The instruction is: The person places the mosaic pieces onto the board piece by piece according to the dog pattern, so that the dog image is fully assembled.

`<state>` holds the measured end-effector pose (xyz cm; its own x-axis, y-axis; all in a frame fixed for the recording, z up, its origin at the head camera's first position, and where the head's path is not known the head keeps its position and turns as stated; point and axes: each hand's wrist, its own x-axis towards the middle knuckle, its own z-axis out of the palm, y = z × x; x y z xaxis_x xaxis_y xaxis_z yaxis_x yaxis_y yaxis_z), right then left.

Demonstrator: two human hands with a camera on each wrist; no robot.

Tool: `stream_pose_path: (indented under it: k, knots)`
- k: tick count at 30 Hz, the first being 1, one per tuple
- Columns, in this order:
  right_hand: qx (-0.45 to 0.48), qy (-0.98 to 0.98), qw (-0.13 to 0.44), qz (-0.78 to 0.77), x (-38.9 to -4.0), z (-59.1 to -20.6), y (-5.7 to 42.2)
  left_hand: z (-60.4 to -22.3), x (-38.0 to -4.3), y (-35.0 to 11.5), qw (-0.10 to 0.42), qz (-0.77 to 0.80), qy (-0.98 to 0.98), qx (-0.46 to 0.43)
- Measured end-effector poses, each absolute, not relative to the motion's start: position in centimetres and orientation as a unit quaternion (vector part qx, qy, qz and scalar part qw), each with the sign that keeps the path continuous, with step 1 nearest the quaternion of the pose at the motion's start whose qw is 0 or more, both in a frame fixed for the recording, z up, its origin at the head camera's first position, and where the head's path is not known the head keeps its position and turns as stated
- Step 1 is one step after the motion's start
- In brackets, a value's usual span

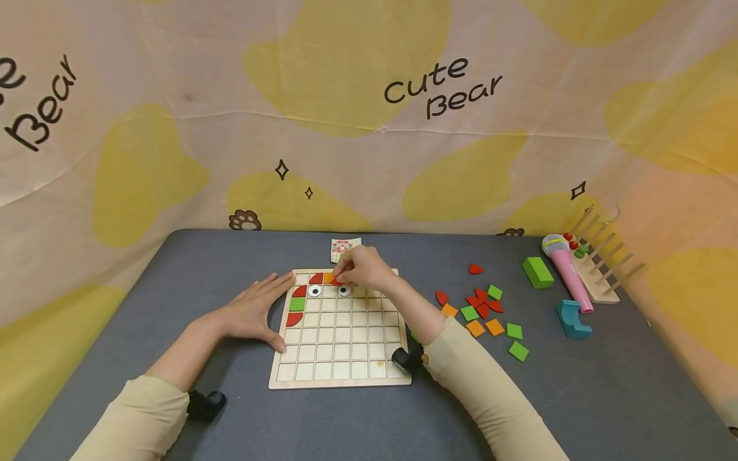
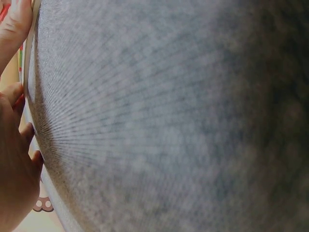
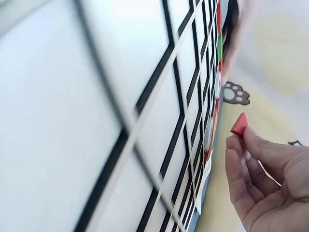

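Observation:
My right hand (image 1: 364, 267) pinches a small red wooden tile (image 3: 239, 124) between thumb and fingertips, above the far side of a wooden grid board (image 1: 340, 385). My left hand (image 1: 254, 310) rests along the board's left edge, thumb and fingers spread. In the board's far left cells sit a red quarter-round tile (image 1: 316, 278), an orange tile (image 1: 328, 278), a green square (image 1: 296, 305) and more red tiles. Two round eye tiles (image 1: 314, 291) lie in the second row, one partly under my right hand. Just beyond the board is a small pattern card (image 1: 341, 246).
Loose red, green and orange tiles (image 1: 475, 328) lie scattered right of the board. Farther right stand a green block (image 1: 538, 273), a teal arch block (image 1: 573, 319), a pink toy microphone (image 1: 567, 272) and a wooden peg rack (image 1: 605, 291). A printed cloth hangs behind the table.

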<state>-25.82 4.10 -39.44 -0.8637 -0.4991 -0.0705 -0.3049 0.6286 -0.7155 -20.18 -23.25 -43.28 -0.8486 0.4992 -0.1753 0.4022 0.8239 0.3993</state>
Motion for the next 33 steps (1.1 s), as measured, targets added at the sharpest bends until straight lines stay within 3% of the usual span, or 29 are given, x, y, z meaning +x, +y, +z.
stream_pose_path:
  k: [33]
  knots:
    - [-0.297,0.918,0.098,-0.244,-25.4,-40.4,1.3,-43.2,-20.0,-23.3,0.131,0.181,0.943,0.245]
